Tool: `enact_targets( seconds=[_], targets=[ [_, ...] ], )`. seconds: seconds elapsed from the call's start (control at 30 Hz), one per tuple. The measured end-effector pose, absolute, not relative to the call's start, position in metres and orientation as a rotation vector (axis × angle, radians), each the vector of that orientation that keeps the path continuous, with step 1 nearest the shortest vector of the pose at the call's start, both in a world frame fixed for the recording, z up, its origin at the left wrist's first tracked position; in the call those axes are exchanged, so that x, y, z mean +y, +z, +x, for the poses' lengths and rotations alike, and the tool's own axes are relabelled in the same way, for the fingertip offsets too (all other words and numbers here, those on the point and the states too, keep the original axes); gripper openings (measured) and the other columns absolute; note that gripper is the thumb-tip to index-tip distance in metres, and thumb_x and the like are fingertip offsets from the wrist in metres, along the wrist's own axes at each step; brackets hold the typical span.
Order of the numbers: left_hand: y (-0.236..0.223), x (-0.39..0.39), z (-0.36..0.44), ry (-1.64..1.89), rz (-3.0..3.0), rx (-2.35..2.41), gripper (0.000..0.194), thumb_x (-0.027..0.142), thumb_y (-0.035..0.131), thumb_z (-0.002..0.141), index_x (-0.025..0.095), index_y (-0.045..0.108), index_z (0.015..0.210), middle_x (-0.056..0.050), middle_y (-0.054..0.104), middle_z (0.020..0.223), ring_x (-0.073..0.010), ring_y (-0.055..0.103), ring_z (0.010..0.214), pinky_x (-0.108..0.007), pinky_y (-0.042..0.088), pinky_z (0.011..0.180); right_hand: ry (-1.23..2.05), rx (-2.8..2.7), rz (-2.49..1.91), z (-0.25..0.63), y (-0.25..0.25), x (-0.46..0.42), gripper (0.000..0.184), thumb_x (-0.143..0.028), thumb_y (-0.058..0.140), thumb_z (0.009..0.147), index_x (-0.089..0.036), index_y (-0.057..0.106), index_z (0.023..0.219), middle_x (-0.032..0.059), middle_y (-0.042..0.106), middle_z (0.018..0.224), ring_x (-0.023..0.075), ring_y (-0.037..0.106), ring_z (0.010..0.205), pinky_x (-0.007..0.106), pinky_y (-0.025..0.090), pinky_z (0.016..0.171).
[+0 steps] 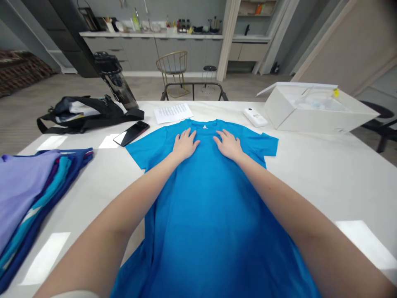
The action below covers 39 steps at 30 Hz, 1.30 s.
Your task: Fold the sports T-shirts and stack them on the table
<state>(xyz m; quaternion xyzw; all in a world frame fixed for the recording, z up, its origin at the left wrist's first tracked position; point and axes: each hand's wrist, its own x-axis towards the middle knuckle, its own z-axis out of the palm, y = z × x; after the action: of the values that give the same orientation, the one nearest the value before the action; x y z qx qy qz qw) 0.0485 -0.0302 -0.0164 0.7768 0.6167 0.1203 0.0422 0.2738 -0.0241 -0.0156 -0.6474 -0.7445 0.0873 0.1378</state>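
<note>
One blue T-shirt (214, 190), short-sleeved, laid out on the white table (325, 174). My left hand (185, 145) and my right hand (229, 145): both flat on its upper chest, spread, grasping nothing. Stacked clothes (25, 178), to the left.

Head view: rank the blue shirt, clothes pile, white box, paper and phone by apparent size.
1. Blue shirt
2. Clothes pile
3. White box
Paper and phone look too alike to rank.
</note>
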Motion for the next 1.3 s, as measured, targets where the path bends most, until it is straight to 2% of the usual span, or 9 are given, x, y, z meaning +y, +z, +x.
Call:
enact_targets(
  seconds=[0.07,0.17,0.37,0.53,0.67,0.77,0.9,1.1,1.3],
  targets=[
    [-0.022,-0.051,0.043,0.264,2.327,1.866,0.066,0.058,0.03,0.105,0.023,0.04,0.159,-0.013,0.028,0.17,-0.0334,0.024,0.157,-0.059,0.019,0.126,0.264,-2.142,-1.977,0.288,-0.024,-0.048,0.068,-0.066,0.025,0.103,-0.03,0.043,0.157,0.0105,0.033,0.168,0.0406,0.03,0.151,0.072,0.021,0.117],
    [-0.023,-0.077,0.022,0.214,2.235,1.925,0.067,0.061,0.024,0.105,0.026,0.037,0.161,-0.011,0.026,0.171,-0.0322,0.02,0.159,-0.06,0.014,0.127,0.198,-2.115,-2.053,0.325,-0.029,-0.075,0.07,-0.065,0.023,0.104,-0.027,0.04,0.161,0.0123,0.031,0.169,0.0402,0.026,0.154,0.066,0.021,0.121],
    [0.0,-0.14,0.007,0.306,2.358,2.03,0.058,0.041,0.038,0.105,0.019,0.041,0.158,-0.017,0.036,0.166,-0.0316,0.037,0.152,-0.051,0.034,0.12,-0.049,-2.127,-1.981,0.354,-0.009,-0.144,0.062,-0.05,0.031,0.106,-0.018,0.044,0.157,0.0172,0.036,0.166,0.0374,0.027,0.154,0.066,0.021,0.121],
    [0.008,-0.219,0.051,0.264,2.536,1.752,0.049,0.041,0.037,0.106,0.024,0.054,0.149,-0.011,0.046,0.161,-0.0275,0.045,0.146,-0.05,0.035,0.121,0.194,-2.388,-1.672,0.294,-0.007,-0.245,0.058,-0.054,0.033,0.106,-0.026,0.049,0.155,0.0106,0.035,0.167,0.0333,0.03,0.154,0.063,0.027,0.121],
    [-0.004,-0.29,0.062,0.195,2.506,1.66,0.058,0.052,0.032,0.106,0.026,0.048,0.155,-0.009,0.038,0.166,-0.0296,0.034,0.154,-0.056,0.028,0.125,0.24,-2.433,-1.684,0.288,-0.018,-0.307,0.06,-0.059,0.03,0.106,-0.032,0.043,0.158,0.007,0.031,0.169,0.0326,0.028,0.155,0.066,0.02,0.123],
    [-0.011,-0.339,0.049,0.228,2.482,1.717,0.061,0.057,0.028,0.105,0.031,0.039,0.16,-0.006,0.032,0.169,-0.0285,0.026,0.158,-0.056,0.018,0.129,0.159,-2.333,-1.852,0.317,-0.02,-0.334,0.063,-0.058,0.027,0.107,-0.028,0.04,0.161,0.0094,0.031,0.168,0.033,0.027,0.156,0.064,0.018,0.124],
    [-0.009,-0.393,0.03,0.256,2.452,1.762,0.062,0.056,0.029,0.105,0.033,0.032,0.163,-0.004,0.029,0.17,-0.0269,0.025,0.158,-0.053,0.018,0.13,0.066,-2.25,-1.921,0.343,-0.013,-0.371,0.065,-0.056,0.026,0.106,-0.024,0.038,0.162,0.0101,0.031,0.168,0.0335,0.025,0.156,0.062,0.022,0.124],
    [-0.006,-0.453,0.008,0.209,2.422,1.899,0.06,0.054,0.036,0.104,0.038,0.033,0.162,-0.004,0.024,0.171,-0.0321,0.018,0.159,-0.065,0.016,0.127,0.123,-2.287,-1.892,0.348,-0.019,-0.439,0.063,-0.058,0.03,0.105,-0.033,0.035,0.162,0.005,0.027,0.17,0.0339,0.024,0.157,0.066,0.022,0.123],
    [-0.01,-0.481,-0.028,0.324,2.336,1.961,0.064,0.05,0.032,0.106,0.024,0.031,0.164,-0.014,0.02,0.172,-0.0336,0.023,0.158,-0.056,0.031,0.124,0.153,-2.192,-1.999,0.39,-0.031,-0.467,0.07,-0.059,0.029,0.104,-0.022,0.037,0.162,0.0103,0.024,0.171,0.035,0.022,0.157,0.056,0.025,0.126]
  ],
)
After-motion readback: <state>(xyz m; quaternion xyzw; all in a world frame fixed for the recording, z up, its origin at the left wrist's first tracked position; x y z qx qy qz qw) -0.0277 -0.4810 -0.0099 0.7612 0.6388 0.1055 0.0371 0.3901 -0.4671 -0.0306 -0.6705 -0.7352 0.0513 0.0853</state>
